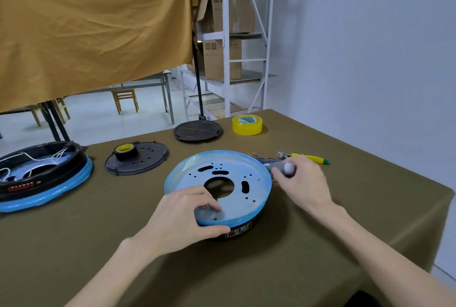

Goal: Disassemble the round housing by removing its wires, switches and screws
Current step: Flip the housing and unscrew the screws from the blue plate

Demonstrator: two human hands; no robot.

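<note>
**Two round housings, two tape rolls, two black lids**

On the table [123, 220] sit two housings. The round housing [243, 175] is near the middle, pale inside with a blue rim, holes, and one big middle hole. The other housing [42, 178] is far left. The left hand [182, 215] grips its near rim, fingers curled. The right hand [303, 180] wraps around a grey tool handle [286, 168] at the right rim.

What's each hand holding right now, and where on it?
Left hand grips the round housing at its near rim, thumb outside. Right hand holds a small grey part, hold point hidden.
</note>
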